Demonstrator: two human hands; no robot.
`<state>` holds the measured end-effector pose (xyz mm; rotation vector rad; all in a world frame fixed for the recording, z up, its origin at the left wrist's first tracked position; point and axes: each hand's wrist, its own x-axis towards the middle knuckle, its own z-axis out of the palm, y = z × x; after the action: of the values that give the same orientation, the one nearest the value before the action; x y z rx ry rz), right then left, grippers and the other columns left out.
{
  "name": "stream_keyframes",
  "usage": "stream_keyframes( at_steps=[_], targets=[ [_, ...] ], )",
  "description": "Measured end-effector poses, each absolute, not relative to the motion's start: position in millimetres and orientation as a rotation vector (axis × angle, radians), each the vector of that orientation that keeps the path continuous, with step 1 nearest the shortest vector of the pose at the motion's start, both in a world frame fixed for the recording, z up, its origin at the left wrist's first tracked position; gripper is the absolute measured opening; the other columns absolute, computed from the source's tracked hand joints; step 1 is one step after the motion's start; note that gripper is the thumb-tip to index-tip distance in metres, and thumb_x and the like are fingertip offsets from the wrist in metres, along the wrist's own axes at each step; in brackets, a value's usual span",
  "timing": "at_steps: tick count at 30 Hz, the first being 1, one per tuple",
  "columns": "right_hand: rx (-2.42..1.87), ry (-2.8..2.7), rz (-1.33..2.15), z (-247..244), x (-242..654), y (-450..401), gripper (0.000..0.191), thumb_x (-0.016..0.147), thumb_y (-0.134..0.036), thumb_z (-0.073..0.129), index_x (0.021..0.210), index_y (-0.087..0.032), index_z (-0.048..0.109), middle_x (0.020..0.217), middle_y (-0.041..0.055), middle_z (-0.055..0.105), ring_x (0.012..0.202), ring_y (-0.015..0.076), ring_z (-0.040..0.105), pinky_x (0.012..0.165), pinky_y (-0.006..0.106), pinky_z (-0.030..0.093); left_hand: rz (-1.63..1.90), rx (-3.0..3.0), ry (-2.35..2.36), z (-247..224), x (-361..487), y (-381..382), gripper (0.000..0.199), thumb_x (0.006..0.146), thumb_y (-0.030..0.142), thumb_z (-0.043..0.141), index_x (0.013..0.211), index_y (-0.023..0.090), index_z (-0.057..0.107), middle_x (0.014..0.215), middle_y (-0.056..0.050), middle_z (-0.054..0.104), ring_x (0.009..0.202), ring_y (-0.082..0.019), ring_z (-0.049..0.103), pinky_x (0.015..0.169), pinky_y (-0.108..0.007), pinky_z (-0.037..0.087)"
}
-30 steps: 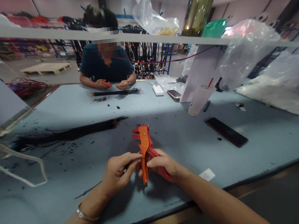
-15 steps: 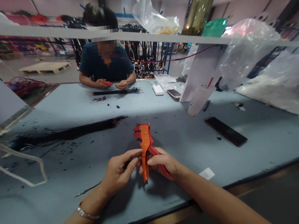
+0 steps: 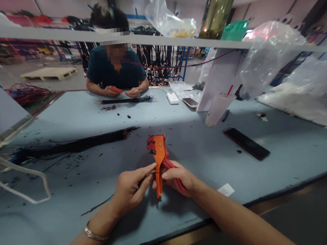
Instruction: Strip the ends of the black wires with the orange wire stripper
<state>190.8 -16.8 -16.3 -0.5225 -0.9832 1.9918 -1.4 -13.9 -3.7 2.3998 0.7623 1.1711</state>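
Observation:
My right hand [image 3: 182, 179] is wrapped around the handles of an orange and red wire stripper [image 3: 159, 150], its jaws pointing away from me over the table. Close against the stripper's left side is my left hand [image 3: 133, 186], thumb and forefinger pinched together. A thin black wire [image 3: 98, 205] trails out behind this hand toward the left; its other end is hidden by my fingers. Farther left lies a long bundle of black wires [image 3: 75, 144], with small black scraps scattered around it.
Across the table a person [image 3: 115, 71] holds a red-handled tool above another wire bundle [image 3: 129, 100]. A dark phone [image 3: 246, 143] and a plastic cup [image 3: 219, 108] are on the right. A white cable [image 3: 18, 188] loops at the left. A shelf bar [image 3: 155, 40] crosses overhead.
The wire stripper has turned slightly and its jaws look closer together. My left fingers have straightened a little along its handle; the trailing wire has shifted slightly.

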Motion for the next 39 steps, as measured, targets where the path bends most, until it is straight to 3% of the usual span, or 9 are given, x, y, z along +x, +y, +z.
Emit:
stream_keyframes(
  at_steps=[8, 12, 18, 31, 39],
  targets=[
    [-0.542, -0.982, 2.004, -16.3, 190.7, -17.2, 0.025, 0.069, -0.017, 0.061, 0.093, -0.012, 0.060, 0.082, 0.0070, 0.069, 0.062, 0.0167, 0.065, 0.060, 0.029, 0.055, 1.116, 2.393, 0.736, -2.8, -0.1, -14.9, 0.039, 0.091, 0.011, 0.050, 0.128, 0.021, 0.057, 0.076, -0.001, 0.072, 0.061, -0.009, 0.065, 0.059, -0.016, 0.046],
    [-0.531, -0.951, 1.998, -15.8, 189.5, -16.6, 0.033, 0.067, -0.017, 0.065, 0.100, -0.012, 0.059, 0.085, 0.0075, 0.069, 0.064, 0.0182, 0.066, 0.060, 0.031, 0.055, 1.121, 2.235, 0.923, 1.4, 0.2, -14.7, 0.024, 0.092, 0.017, 0.049, 0.109, 0.018, 0.066, 0.084, -0.003, 0.073, 0.069, -0.011, 0.068, 0.064, -0.017, 0.048],
    [-0.540, -0.923, 2.033, -14.2, 192.2, -18.2, 0.038, 0.067, -0.017, 0.067, 0.103, -0.012, 0.060, 0.092, 0.0080, 0.069, 0.068, 0.0180, 0.067, 0.063, 0.032, 0.055, 1.122, 1.970, 1.304, 6.3, -2.2, -9.5, 0.021, 0.088, 0.033, 0.051, 0.079, 0.017, 0.062, 0.064, 0.003, 0.059, 0.056, -0.010, 0.052, 0.054, -0.018, 0.043],
    [-0.549, -0.934, 2.162, -7.1, 200.6, -28.0, 0.039, 0.068, -0.020, 0.064, 0.105, -0.010, 0.060, 0.086, 0.0095, 0.070, 0.075, 0.0239, 0.070, 0.064, 0.035, 0.056, 1.253, 1.717, 1.476, 3.6, -15.7, 5.1, 0.022, 0.081, 0.037, 0.060, 0.077, 0.017, 0.068, 0.069, -0.001, 0.068, 0.064, -0.014, 0.059, 0.060, -0.022, 0.046],
    [-0.540, -0.987, 2.215, -7.8, 201.2, -30.9, 0.039, 0.068, -0.020, 0.064, 0.105, -0.009, 0.059, 0.085, 0.0086, 0.068, 0.074, 0.0217, 0.069, 0.067, 0.034, 0.054, 1.229, 1.768, 1.449, 5.4, -16.9, 4.3, 0.024, 0.082, 0.037, 0.059, 0.078, 0.016, 0.070, 0.072, -0.002, 0.070, 0.069, -0.016, 0.061, 0.064, -0.023, 0.048]
  ],
)
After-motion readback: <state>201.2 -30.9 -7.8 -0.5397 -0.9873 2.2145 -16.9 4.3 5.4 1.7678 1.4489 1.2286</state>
